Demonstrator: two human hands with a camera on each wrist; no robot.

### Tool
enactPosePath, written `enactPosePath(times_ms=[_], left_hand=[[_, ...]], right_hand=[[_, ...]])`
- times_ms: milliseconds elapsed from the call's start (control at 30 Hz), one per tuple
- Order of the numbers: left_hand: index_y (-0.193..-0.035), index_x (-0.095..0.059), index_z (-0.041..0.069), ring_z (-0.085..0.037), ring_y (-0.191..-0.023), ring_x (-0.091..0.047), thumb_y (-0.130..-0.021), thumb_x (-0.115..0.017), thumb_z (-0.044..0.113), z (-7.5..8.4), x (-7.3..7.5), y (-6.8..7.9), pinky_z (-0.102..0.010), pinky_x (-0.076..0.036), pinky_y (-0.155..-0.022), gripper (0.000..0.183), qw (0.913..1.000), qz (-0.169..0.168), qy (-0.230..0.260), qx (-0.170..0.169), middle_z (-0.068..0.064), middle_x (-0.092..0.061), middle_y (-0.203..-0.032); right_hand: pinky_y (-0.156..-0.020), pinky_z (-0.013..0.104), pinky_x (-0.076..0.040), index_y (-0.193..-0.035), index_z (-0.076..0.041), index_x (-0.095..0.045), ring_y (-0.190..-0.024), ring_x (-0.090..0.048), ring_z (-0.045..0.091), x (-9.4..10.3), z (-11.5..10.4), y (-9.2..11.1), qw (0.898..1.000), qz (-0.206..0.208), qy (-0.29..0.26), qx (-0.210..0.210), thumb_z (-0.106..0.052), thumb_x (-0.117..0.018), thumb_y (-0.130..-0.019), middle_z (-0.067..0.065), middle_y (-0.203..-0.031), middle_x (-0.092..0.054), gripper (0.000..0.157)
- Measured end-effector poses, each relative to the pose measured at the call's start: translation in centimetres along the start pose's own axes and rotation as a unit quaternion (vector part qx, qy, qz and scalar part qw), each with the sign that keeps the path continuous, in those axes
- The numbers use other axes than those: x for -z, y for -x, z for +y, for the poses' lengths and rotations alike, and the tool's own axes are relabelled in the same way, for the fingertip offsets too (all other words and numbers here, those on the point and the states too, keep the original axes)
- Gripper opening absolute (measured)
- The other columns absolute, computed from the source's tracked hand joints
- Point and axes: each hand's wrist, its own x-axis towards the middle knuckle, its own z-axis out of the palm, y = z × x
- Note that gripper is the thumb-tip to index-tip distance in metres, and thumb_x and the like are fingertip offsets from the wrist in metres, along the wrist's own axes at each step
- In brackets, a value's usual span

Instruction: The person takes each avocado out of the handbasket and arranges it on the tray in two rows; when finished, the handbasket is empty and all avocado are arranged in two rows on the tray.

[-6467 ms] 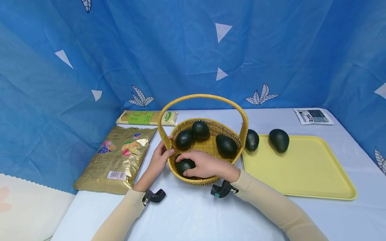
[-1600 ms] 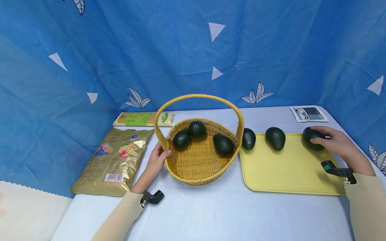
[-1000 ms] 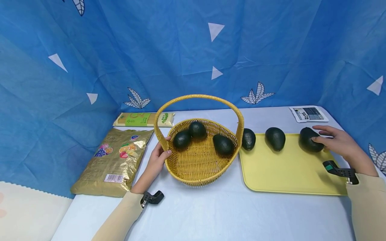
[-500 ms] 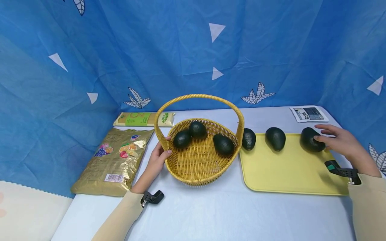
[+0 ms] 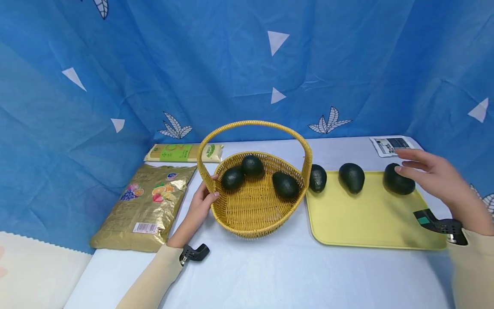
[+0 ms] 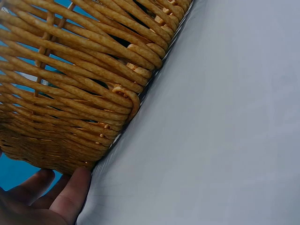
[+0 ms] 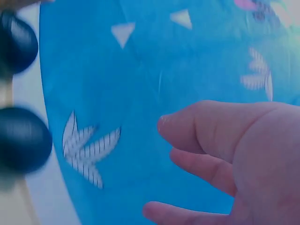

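Observation:
My left hand (image 5: 200, 202) holds the side of a yellow wicker basket (image 5: 251, 234), thumb and fingers at the base of its arched handle. In the left wrist view, fingertips (image 6: 74, 192) meet the woven outer wall. Inside the basket lie three dark green avocados, one on the right (image 5: 286, 186) and two at the back left (image 5: 233, 178). My right hand (image 5: 438, 178) is raised beside an avocado (image 5: 399, 180) on the yellow tray (image 5: 370, 223), fingers spread and holding nothing. Two more avocados (image 5: 352, 177) lie to its left, the leftmost (image 5: 318, 178) at the tray's edge.
Left of the basket lies a gold fruit-print bag (image 5: 144, 208). Behind it is a pack of noodles (image 5: 185, 152). A small white pouch (image 5: 390, 146) lies at the back right. A blue cloth (image 5: 247, 77) hangs behind the white-covered table (image 5: 251, 274).
An avocado from the basket's front now lies on the tray's right side. My right hand has let it go and lifted slightly away. The left hand stays at the basket.

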Motion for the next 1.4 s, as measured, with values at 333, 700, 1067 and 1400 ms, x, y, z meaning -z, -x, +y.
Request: enactPosePath(times_ms=[333, 700, 1067, 1400], left_hand=[[-0.151, -0.045, 0.007, 0.0, -0.117, -0.055, -0.097, -0.053, 0.004, -0.2, 0.1, 0.1, -0.014, -0.048, -0.092, 0.054, 1.0, -0.001, 0.001, 0.006, -0.021, -0.05, -0.151], [-0.151, -0.045, 0.008, -0.003, -0.115, -0.055, -0.097, -0.053, 0.005, -0.1, 0.3, 0.1, -0.014, -0.048, -0.092, 0.055, 1.0, 0.001, -0.005, 0.008, -0.022, -0.052, -0.149], [-0.151, -0.044, 0.007, -0.002, -0.118, -0.054, -0.097, -0.052, 0.004, -0.1, 0.2, 0.0, -0.013, -0.048, -0.093, 0.055, 1.0, -0.005, -0.002, 0.007, -0.022, -0.05, -0.151], [-0.151, -0.043, 0.004, 0.003, -0.118, -0.054, -0.097, -0.052, 0.003, 0.0, 0.0, -0.1, -0.012, -0.047, -0.094, 0.055, 1.0, -0.007, 0.006, 0.0, -0.022, -0.047, -0.154]], right_hand=[[-0.077, 0.015, -0.054, -0.141, -0.013, -0.059, -0.105, -0.061, -0.012, -2.8, -6.6, 1.6, 0.984, -0.057, 0.02, 0.17, -0.016, -0.07, -0.096, 0.008, -0.142, -0.06, 0.047], [-0.076, 0.03, -0.057, -0.135, -0.02, -0.064, -0.108, -0.064, 0.016, -6.2, -15.3, 2.8, 0.941, -0.172, 0.082, 0.28, -0.027, -0.072, -0.095, 0.002, -0.132, -0.066, 0.041], [-0.095, 0.042, -0.055, -0.134, -0.016, -0.065, -0.123, -0.06, 0.026, -11.8, -20.0, 1.7, 0.911, -0.233, 0.128, 0.317, -0.023, -0.07, -0.093, 0.007, -0.136, -0.063, 0.042], [-0.099, 0.048, -0.053, -0.144, -0.014, -0.057, -0.127, -0.057, 0.033, -15.4, -20.9, -0.9, 0.918, -0.247, 0.212, 0.227, -0.028, -0.071, -0.093, 0.019, -0.141, -0.056, 0.054]])
